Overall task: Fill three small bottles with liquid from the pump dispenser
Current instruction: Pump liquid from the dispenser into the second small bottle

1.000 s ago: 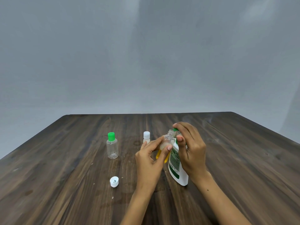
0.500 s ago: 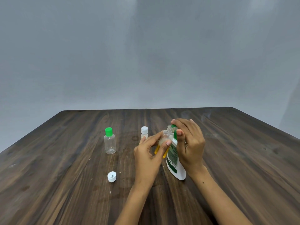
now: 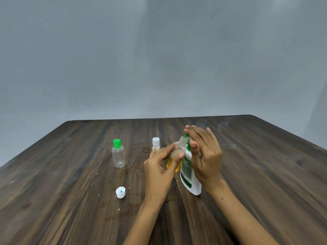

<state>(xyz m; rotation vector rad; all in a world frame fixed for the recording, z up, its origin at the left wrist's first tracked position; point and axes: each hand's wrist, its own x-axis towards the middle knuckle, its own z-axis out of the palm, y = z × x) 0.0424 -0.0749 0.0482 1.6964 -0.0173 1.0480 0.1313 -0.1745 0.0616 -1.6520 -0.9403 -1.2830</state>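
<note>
My left hand [image 3: 159, 172] pinches a small clear open bottle [image 3: 179, 149], tilted with its neck right at the green pump nozzle; yellow liquid shows at its lower end. The white pump dispenser [image 3: 190, 179] stands on the table. On its green pump head rests my right hand [image 3: 203, 156], fingers over the top and thumb at the front. A clear bottle with a green cap [image 3: 118, 154] stands to the left. Behind my left hand stands a small bottle with a white cap [image 3: 155, 144]. Near the front left lies a loose white cap [image 3: 120, 192].
Everything stands on a dark wooden table [image 3: 70, 200], whose far edge runs just behind the bottles. A plain grey wall fills the background.
The view shifted slightly; the hands, the open bottle and the dispenser keep the same arrangement. The fingers of my right hand have spread a little on the pump head.
</note>
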